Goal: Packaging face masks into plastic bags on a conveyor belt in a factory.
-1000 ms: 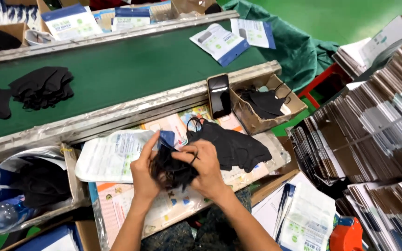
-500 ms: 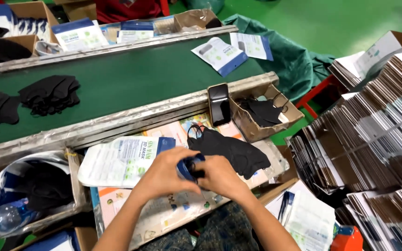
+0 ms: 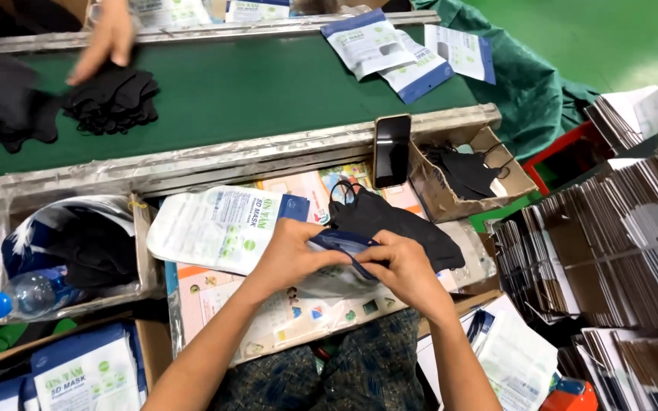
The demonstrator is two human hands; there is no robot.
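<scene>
**Pouch held at its blue end**

Both hands, left and right, pinch the blue-and-white pouch above the bench. It seems filled; its mouth probably isn't sealed yet. Loose black masks lie just beyond.

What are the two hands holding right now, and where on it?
Both hold one white-and-blue pouch at its blue open end: left hand grips that end from the left, right hand pinches the blue edge from the right.
</scene>
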